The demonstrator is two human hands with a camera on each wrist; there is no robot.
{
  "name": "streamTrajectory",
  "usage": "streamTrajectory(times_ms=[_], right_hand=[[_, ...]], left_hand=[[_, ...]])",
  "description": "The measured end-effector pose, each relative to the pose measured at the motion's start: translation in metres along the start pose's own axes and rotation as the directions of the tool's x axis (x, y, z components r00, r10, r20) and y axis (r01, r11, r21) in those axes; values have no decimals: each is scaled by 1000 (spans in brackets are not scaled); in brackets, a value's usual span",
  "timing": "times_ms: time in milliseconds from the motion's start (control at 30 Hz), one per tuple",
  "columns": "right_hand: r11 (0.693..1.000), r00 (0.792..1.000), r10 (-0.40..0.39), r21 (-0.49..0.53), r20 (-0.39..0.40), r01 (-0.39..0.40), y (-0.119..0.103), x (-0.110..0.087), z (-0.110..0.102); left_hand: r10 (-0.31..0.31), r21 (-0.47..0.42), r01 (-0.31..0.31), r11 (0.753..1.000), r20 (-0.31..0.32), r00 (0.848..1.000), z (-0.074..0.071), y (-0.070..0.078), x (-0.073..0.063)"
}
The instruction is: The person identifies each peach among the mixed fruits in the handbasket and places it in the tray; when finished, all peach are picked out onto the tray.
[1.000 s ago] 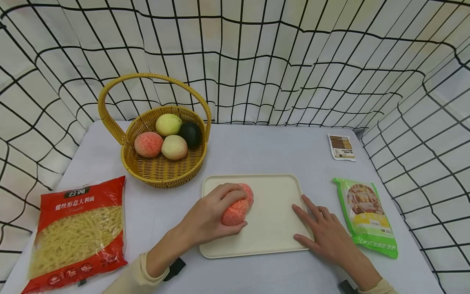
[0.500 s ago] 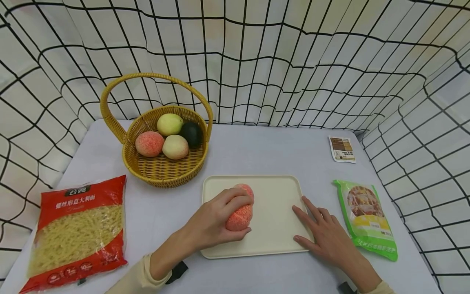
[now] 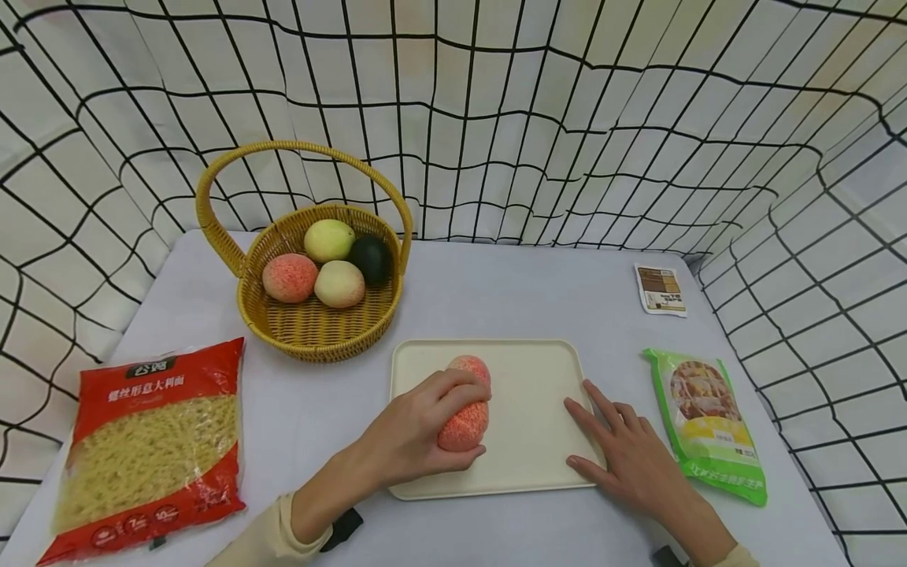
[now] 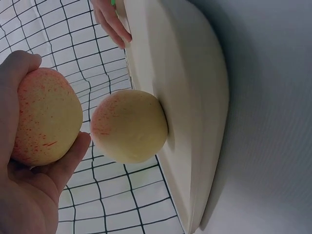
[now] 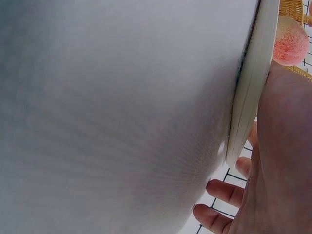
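My left hand (image 3: 418, 429) grips a pink-red speckled peach (image 3: 464, 427) over the left half of the cream tray (image 3: 534, 417). In the left wrist view the thumb and fingers curl round this peach (image 4: 48, 117), and its yellow side faces the camera. A second peach (image 4: 129, 126) sits on the tray just beyond it; in the head view that peach (image 3: 471, 365) is partly hidden behind the fingers. My right hand (image 3: 631, 453) rests on the tray's right edge with fingers spread. The right wrist view shows the palm (image 5: 287, 141) along the tray's rim (image 5: 251, 87).
A wicker basket (image 3: 319, 346) with a tall handle holds several fruits at the back left. A red pasta bag (image 3: 152, 449) lies on the left. On the right lie a green food packet (image 3: 708, 425) and a small sachet (image 3: 660, 289). Black netting (image 3: 496, 118) surrounds the table.
My left hand has shifted slightly right and toward me with the peach, uncovering more of the second peach. My right hand has stayed on the tray's edge.
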State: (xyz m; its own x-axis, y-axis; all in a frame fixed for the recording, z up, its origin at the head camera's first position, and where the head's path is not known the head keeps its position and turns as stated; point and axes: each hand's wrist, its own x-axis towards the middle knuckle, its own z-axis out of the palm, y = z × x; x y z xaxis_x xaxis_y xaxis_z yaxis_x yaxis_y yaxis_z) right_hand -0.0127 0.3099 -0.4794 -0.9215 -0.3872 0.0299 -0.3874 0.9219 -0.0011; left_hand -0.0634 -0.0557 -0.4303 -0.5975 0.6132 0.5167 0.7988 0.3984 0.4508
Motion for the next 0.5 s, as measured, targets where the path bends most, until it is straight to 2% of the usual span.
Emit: streamTrajectory(times_ms=[200, 500], right_hand=[[1000, 1000, -7, -9, -2, 7, 0, -1, 0], [1000, 1000, -22, -16, -13, 22, 1, 0, -1]], left_hand=[[-12, -2, 12, 1000, 13, 1000, 3, 2, -2], [3, 6, -3, 1000, 37, 999, 9, 2, -4]])
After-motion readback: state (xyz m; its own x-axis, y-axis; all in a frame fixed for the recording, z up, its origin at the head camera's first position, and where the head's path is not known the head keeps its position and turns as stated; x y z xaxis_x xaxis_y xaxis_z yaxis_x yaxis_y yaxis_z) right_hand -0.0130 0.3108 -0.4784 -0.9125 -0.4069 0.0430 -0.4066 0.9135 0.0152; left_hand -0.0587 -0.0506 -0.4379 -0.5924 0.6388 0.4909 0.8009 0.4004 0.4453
